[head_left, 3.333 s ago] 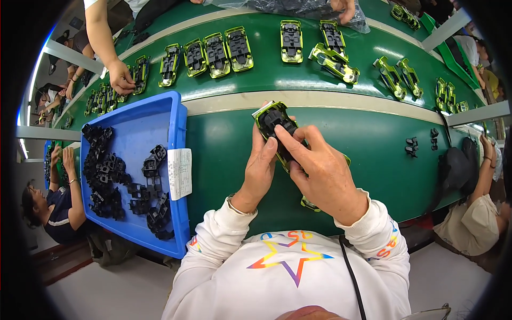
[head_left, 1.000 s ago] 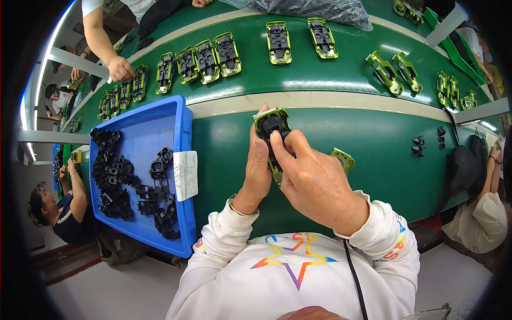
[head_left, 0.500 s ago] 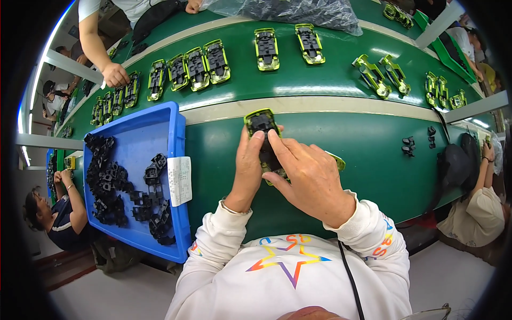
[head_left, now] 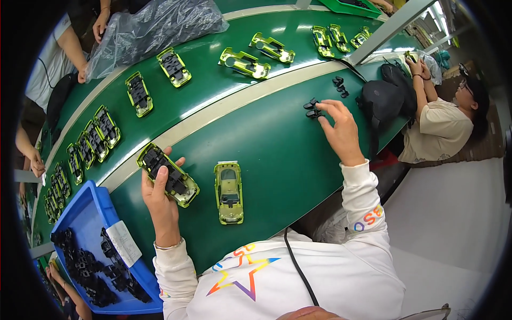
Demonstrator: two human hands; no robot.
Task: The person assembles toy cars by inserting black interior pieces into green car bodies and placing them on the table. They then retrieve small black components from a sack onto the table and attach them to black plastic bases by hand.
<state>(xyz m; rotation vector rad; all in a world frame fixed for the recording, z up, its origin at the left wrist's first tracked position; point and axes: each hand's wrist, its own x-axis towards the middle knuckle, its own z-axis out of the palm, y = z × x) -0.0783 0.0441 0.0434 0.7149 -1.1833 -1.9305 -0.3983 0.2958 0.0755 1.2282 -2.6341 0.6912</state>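
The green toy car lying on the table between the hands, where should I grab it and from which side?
Probably grip the green toy car across its two long flanks, coming straight down from above. It sits roof-up, narrow and long, with bare table on both sides, clear of the left hand.

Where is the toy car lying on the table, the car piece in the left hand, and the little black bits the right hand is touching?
Toy car [head_left: 229,192], head view: on its roof.
Car chassis [head_left: 168,175], head view: on its black middle.
Small black parts [head_left: 313,108], head view: on the cluster by the fingertips.
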